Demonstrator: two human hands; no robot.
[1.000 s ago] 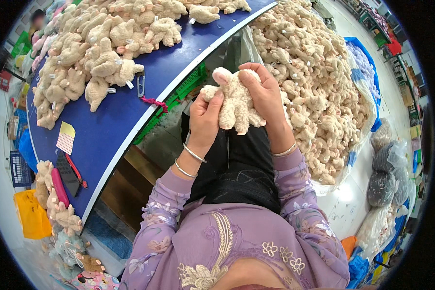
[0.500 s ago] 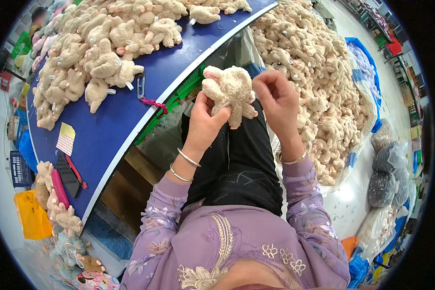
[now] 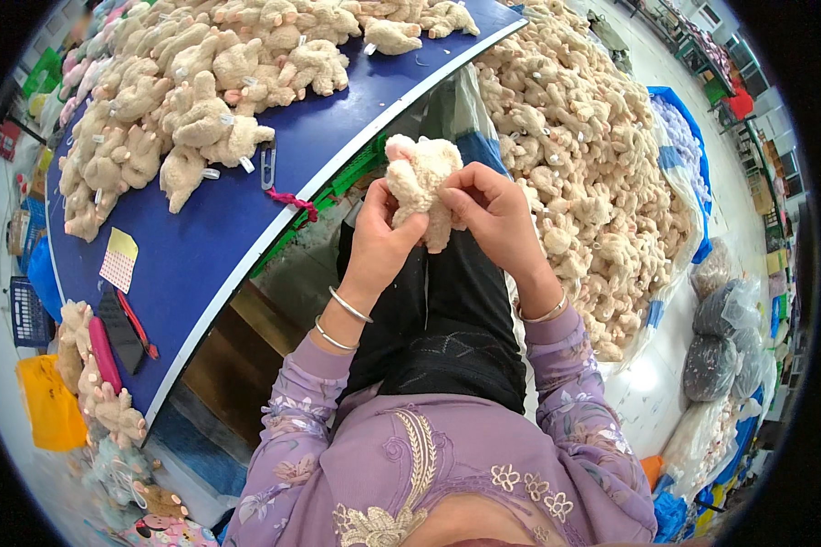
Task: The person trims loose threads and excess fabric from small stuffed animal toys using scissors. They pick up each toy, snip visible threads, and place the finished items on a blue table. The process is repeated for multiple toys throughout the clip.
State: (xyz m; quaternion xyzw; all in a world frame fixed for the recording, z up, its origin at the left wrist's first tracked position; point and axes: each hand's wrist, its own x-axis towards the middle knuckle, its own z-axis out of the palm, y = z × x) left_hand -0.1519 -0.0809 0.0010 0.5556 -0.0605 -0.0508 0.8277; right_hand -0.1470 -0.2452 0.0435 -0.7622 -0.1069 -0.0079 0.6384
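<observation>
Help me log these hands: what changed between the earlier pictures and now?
The right hand had let go of the cream plush toy and drawn rightward; now it has come back left and touches it. The left hand kept hold. The plush pile on the blue table is unchanged.

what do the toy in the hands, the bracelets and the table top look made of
Toy: probably synthetic plush or fleece, matte, from its curly, nubbly pile. Bracelets: likely metal, polished and silvery, judging by their bright shine. Table top: perhaps laminate or painted board, smooth, going by its even blue surface.
</observation>
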